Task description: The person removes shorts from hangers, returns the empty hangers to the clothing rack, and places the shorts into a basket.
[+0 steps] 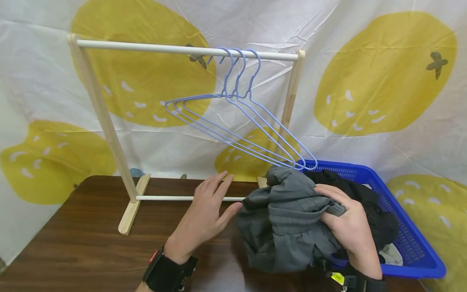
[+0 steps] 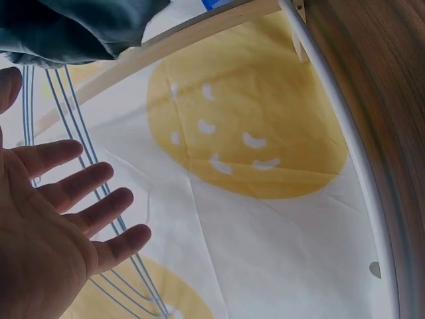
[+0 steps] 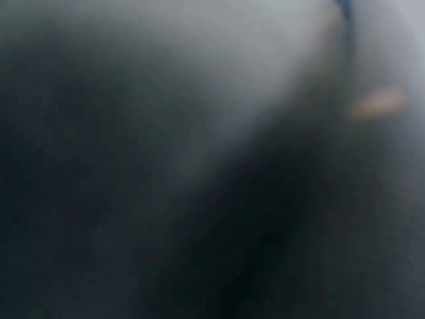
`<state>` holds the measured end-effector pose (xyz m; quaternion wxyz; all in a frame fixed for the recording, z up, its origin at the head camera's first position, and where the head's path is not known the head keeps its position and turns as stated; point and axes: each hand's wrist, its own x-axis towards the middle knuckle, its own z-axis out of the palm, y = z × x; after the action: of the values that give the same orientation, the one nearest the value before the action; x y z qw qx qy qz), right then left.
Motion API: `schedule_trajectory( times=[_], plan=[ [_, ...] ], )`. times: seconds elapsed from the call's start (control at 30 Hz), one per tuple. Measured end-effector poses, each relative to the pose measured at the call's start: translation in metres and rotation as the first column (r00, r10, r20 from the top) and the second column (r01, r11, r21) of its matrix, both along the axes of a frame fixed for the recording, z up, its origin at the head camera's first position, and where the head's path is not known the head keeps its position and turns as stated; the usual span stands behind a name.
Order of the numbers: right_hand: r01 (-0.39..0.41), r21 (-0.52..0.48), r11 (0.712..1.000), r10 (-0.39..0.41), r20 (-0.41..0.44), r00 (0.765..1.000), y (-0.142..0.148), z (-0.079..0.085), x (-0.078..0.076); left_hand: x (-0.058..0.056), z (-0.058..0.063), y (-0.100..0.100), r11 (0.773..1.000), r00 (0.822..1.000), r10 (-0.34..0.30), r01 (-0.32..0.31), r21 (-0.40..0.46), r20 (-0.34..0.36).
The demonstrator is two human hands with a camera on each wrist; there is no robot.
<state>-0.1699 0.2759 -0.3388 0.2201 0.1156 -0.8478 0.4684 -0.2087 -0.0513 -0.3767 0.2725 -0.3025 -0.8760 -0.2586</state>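
My right hand [image 1: 348, 221] grips a bunched pair of grey pants [image 1: 292, 227] by the gathered elastic waistband, lifted in front of the basket. Leg length is hidden in the folds. Blurred dark cloth [image 3: 199, 186] fills most of the right wrist view. Just left of the pants, my left hand [image 1: 204, 215] holds nothing, its fingers extended; the left wrist view shows the palm [image 2: 40, 246] with fingers spread. Three thin blue hangers [image 1: 240, 97] hang from the rack's top bar [image 1: 153, 46], their right ends just above the pants.
The wooden rack [image 1: 106, 125] stands on a dark brown table [image 1: 76, 239], its lower white bar [image 1: 164, 198] near the tabletop. At right sits a blue plastic basket [image 1: 419, 251] with black clothes [image 1: 375, 215] and a light grey cloth [image 1: 392, 255]. A lemon-print curtain [image 1: 277, 24] hangs behind.
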Motion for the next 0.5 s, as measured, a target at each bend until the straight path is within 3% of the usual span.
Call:
schedule_trajectory(
  times=[0.3,0.5],
  plan=[
    [0.059,-0.115,0.992,-0.055,0.034,0.998,0.021,0.005,0.013,-0.001,-0.001,0.001,1.0,0.999,-0.002,0.003,0.007,-0.045],
    [0.097,-0.302,0.948,-0.082,0.061,0.995,0.035,0.008,0.021,-0.001,-0.001,0.001,1.0,0.998,0.004,-0.003,0.012,-0.06]
  ],
)
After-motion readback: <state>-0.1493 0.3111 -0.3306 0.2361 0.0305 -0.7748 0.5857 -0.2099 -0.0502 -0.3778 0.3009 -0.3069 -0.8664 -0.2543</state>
